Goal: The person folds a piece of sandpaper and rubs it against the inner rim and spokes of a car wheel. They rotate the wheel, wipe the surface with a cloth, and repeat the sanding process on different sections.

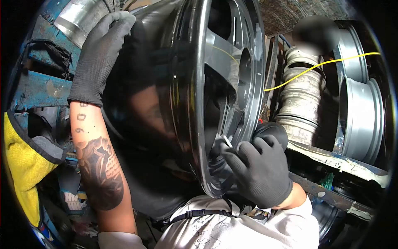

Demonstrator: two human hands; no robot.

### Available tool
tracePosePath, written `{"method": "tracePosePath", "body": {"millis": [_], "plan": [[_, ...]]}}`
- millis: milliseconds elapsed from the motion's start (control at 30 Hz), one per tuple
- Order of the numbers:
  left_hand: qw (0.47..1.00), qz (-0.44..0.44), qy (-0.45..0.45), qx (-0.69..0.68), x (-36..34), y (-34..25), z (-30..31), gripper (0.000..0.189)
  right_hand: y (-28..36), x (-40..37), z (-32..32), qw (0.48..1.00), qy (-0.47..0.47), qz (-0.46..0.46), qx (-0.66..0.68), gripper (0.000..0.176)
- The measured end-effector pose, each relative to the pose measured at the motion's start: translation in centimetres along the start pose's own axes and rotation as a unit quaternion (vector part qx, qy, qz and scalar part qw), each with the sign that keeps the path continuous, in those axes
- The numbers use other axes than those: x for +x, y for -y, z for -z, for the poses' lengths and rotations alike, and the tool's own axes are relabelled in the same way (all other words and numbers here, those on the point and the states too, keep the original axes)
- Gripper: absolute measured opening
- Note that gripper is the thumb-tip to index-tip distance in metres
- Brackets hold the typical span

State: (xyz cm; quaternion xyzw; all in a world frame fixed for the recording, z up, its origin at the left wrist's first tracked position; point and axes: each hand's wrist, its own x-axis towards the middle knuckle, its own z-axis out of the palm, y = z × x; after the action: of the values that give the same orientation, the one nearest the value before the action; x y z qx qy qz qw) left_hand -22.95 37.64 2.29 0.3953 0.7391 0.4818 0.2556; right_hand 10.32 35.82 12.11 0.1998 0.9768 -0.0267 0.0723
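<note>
**Q:** Grip status, both hands?

**A:** Left hand [101, 50], gloved, is curled over the rear edge of the wheel rim [195, 83] in the upper left of the frame. Right hand [259, 170], also gloved, is closed on the front lip at lower centre, with the fingers hooked round it next to a spoke.

**Q:** Position of the wheel rim?

**A:** Centre of the frame, close to the camera, standing on edge with its spoked face turned toward the right. Whether its lower edge rests on anything cannot be told.

**Q:** Handling properties?

**A:** Judged heavy and fully stiff, since it looks like cast metal with no give. The glossy dark finish looks slippery and likely to scratch. The lip is narrow, so load concentrates on the fingers.

**Q:** Suitable hold points?

**A:** Two opposed points, such as rear edge and front lip, or a spoke opening. The smooth barrel offers little purchase.

**Q:** Nearby items?

**A:** A shelf [331, 159] at right carries a stack of worn pale rims [300, 95] and silver rims [358, 116]. A yellow cord [323, 64] crosses in front of them.
</note>
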Motion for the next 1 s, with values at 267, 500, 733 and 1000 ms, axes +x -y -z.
{"method": "tracePosePath", "body": {"millis": [267,500,733,1000], "plan": [[0.998,-0.053,-0.036,-0.029,0.6,1.0,-0.7,0.04,-0.9,-1.0,0.8,0.999,0.041,-0.008,-0.022,0.048],[0.998,-0.041,-0.038,-0.041,0.0,0.3,-0.6,0.041,-1.3,-0.2,-0.4,0.998,0.049,0.0,-0.041,0.049],[0.998,-0.009,-0.041,-0.047,-0.2,-0.4,-0.6,0.041,-2.0,0.0,-1.0,0.999,0.026,0.037,-0.019,0.056],[0.998,0.001,-0.057,-0.025,-0.4,-0.8,-0.8,0.04,-2.7,1.0,-0.3,0.994,0.027,0.052,-0.089,0.055]]}}
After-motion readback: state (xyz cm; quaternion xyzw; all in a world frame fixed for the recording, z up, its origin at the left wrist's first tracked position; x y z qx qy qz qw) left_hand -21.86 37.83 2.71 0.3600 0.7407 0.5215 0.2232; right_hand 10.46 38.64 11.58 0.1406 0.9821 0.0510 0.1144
